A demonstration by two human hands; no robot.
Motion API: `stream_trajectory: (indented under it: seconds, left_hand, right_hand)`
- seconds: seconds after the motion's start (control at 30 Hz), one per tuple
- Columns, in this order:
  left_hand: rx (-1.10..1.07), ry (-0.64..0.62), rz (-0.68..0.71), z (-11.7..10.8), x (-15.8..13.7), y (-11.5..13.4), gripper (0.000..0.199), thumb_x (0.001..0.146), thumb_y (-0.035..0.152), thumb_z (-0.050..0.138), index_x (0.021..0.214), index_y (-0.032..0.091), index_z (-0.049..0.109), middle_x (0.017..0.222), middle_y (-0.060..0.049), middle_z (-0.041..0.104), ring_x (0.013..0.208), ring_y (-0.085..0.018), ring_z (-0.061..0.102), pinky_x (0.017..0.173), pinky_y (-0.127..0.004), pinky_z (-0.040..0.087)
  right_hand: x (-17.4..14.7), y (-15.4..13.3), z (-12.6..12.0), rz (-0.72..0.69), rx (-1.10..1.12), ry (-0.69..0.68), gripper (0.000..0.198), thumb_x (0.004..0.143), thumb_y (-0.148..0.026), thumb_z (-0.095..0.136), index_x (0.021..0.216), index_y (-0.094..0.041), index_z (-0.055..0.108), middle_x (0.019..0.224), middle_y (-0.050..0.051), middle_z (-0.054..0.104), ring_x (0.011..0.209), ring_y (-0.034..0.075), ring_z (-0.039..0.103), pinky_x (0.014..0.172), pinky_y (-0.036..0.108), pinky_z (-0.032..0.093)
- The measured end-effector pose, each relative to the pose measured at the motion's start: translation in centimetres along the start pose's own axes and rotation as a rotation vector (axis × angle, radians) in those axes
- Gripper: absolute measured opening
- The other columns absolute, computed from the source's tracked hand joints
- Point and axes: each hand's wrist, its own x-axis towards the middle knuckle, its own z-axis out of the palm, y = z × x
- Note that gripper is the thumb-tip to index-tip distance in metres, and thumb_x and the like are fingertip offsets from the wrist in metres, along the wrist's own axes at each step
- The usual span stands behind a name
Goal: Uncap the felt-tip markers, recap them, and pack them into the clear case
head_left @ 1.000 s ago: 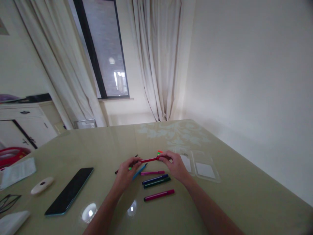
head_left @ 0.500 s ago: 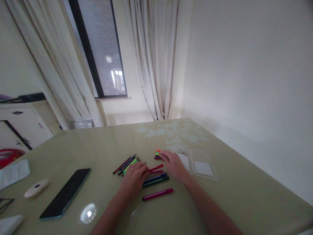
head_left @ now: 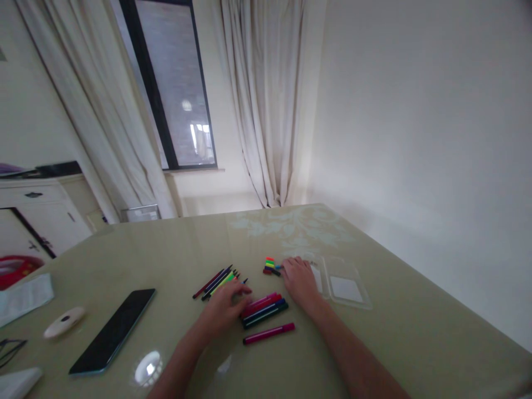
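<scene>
My left hand [head_left: 226, 303] rests on the table with fingers and thumb apart. It partly covers a bunch of uncapped felt-tip pens [head_left: 211, 284]. Just right of its thumb is a close row of capped pens: red and pink pens [head_left: 264, 302], then dark blue and dark green pens [head_left: 266, 315]. A magenta pen [head_left: 269, 334] lies by itself nearer me. My right hand [head_left: 300, 281] is spread palm down beside a cluster of coloured pen caps [head_left: 270, 265]. A bit of blue shows by its fingertips; what lies under the palm is hidden.
An open clear plastic case [head_left: 362, 291] with white inserts lies right of my right hand. On the left are a black phone [head_left: 114, 332], an oval cream-coloured object [head_left: 64, 322] and a white cloth-like item [head_left: 27, 293]. A wall borders the table's right side.
The red pen that my left hand held now lies in the row of capped pens, and the left fingers have parted. My right hand has shifted slightly right, uncovering more of the caps.
</scene>
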Motion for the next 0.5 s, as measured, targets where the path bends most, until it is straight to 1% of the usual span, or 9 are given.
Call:
stream_trajectory:
  seconds: [0.07, 0.13, 0.2, 0.3, 0.37, 0.43, 0.5]
  left_hand:
    - [0.089, 0.102, -0.067, -0.4, 0.2, -0.7, 0.025, 0.093, 0.041, 0.056, 0.096, 0.024, 0.074, 0.1, -0.008, 0.074, 0.097, -0.027, 0.067, 0.09, -0.039, 0.05]
    - [0.203, 0.15, -0.11, -0.7, 0.2, -1.3, 0.022, 0.092, 0.037, 0.056, 0.093, 0.024, 0.073, 0.099, -0.008, 0.073, 0.097, -0.028, 0.066, 0.089, -0.04, 0.049]
    - [0.291, 0.131, -0.128, -0.9, 0.1, -1.6, 0.017, 0.089, 0.036, 0.059, 0.089, 0.024, 0.072, 0.098, -0.008, 0.071, 0.096, -0.028, 0.065, 0.088, -0.04, 0.048]
    - [0.337, 0.088, -0.118, -0.7, -0.1, -1.6, 0.014, 0.088, 0.033, 0.062, 0.086, 0.023, 0.071, 0.099, -0.009, 0.069, 0.097, -0.029, 0.064, 0.088, -0.041, 0.048]
    - [0.339, 0.092, -0.108, -0.4, -0.1, -1.4, 0.015, 0.089, 0.033, 0.06, 0.087, 0.023, 0.071, 0.101, -0.009, 0.069, 0.099, -0.029, 0.063, 0.09, -0.041, 0.047]
    - [0.341, 0.099, -0.099, -0.2, -0.1, -1.3, 0.015, 0.09, 0.032, 0.058, 0.088, 0.023, 0.07, 0.102, -0.009, 0.069, 0.101, -0.028, 0.063, 0.092, -0.041, 0.047]
    - [0.335, 0.102, -0.09, -0.1, 0.0, -1.2, 0.015, 0.091, 0.032, 0.058, 0.089, 0.023, 0.07, 0.103, -0.009, 0.069, 0.103, -0.028, 0.063, 0.094, -0.041, 0.046]
  right_hand:
    - [0.0, -0.2, -0.1, -0.002, -0.011, 0.008, 0.019, 0.1, -0.021, 0.052, 0.108, -0.019, 0.069, 0.112, 0.01, 0.071, 0.109, 0.027, 0.058, 0.091, 0.037, 0.036]
    - [0.0, -0.4, -0.1, -0.009, -0.02, -0.004, 0.022, 0.099, -0.017, 0.05, 0.109, -0.019, 0.069, 0.112, 0.01, 0.071, 0.108, 0.027, 0.058, 0.09, 0.037, 0.036]
    - [0.1, -0.4, 0.1, -0.021, -0.022, -0.022, 0.024, 0.099, -0.015, 0.048, 0.109, -0.02, 0.07, 0.111, 0.01, 0.071, 0.108, 0.026, 0.057, 0.09, 0.036, 0.035]
    - [0.3, -0.3, 0.2, -0.009, -0.023, -0.018, 0.025, 0.1, -0.017, 0.048, 0.11, -0.021, 0.071, 0.114, 0.01, 0.07, 0.11, 0.027, 0.056, 0.09, 0.036, 0.036]
    - [0.3, -0.3, 0.3, -0.005, -0.013, -0.004, 0.029, 0.1, -0.016, 0.047, 0.118, -0.022, 0.069, 0.119, 0.01, 0.068, 0.112, 0.026, 0.056, 0.091, 0.036, 0.036]
    - [0.3, -0.3, 0.3, -0.029, 0.014, -0.004, 0.038, 0.098, -0.011, 0.046, 0.129, -0.024, 0.064, 0.127, 0.009, 0.067, 0.116, 0.025, 0.055, 0.093, 0.035, 0.035]
    - [0.3, -0.3, 0.3, -0.049, 0.034, -0.024, 0.043, 0.097, -0.008, 0.046, 0.133, -0.025, 0.061, 0.129, 0.008, 0.067, 0.118, 0.024, 0.055, 0.094, 0.036, 0.034]
